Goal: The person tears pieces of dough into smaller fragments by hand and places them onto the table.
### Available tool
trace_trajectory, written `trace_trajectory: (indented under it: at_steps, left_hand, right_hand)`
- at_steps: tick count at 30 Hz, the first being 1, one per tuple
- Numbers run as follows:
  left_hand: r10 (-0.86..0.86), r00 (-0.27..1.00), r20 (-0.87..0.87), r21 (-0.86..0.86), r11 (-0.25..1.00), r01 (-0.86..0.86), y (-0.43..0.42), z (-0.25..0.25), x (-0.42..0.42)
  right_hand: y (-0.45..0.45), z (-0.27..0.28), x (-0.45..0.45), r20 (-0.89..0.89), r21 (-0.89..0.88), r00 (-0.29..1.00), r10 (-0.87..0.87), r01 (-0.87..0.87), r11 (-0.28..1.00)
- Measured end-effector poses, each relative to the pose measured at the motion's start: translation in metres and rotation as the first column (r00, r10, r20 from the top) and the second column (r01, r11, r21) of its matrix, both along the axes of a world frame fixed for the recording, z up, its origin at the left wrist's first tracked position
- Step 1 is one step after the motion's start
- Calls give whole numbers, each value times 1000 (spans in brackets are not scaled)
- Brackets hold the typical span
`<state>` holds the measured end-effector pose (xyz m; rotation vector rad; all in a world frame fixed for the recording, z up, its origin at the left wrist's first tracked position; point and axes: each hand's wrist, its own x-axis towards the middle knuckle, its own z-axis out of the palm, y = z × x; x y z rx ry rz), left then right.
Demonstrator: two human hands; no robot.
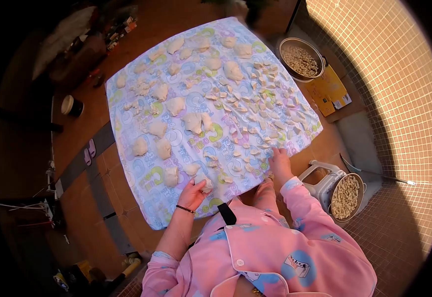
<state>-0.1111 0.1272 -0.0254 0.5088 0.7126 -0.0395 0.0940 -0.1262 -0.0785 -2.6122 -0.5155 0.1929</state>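
Observation:
My left hand, a dark beaded bracelet at its wrist, is closed around a pale, dough-like lump over the cloth's near edge. Beside it lie more whitish lumps, one just to the left. Over the near right edge of the patterned cloth, my right hand has its fingers bent together; whatever they may hold is hidden. Many small torn or cut pieces are scattered across the cloth's right half, close to that hand. Larger lumps spread over the left and far parts.
At the far right stands a metal pot of pale pieces, by a yellow cardboard sheet. A second full container is near a white plastic stool on my right. Pink slippers and a cup-shaped container are leftward.

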Motion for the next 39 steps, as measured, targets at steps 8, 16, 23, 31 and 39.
trace_trajectory:
  at_steps: [8, 16, 23, 31, 39]
  left_hand:
    - [18, 995, 95, -18, 1000, -16, -10, 18, 6]
    - [-18, 994, 109, 81, 997, 9, -8, 24, 4]
    - [-69, 995, 69, 163, 985, 57, -3, 16, -5]
    - [-61, 994, 92, 152, 987, 46, 1, 26, -6]
    - [-21, 994, 108, 110, 994, 9, -5, 22, 5]
  right_hand:
    - [77, 74, -52, -665, 639, 603, 441, 153, 754]
    - [114, 90, -78, -654, 590, 524, 546, -98, 801]
    - [122, 91, -80, -742, 588, 410, 530, 18, 809]
    - [125, 95, -80, -810, 574, 252, 530, 158, 803]
    - [125, 84, -58, -853, 522, 133, 505, 175, 835]
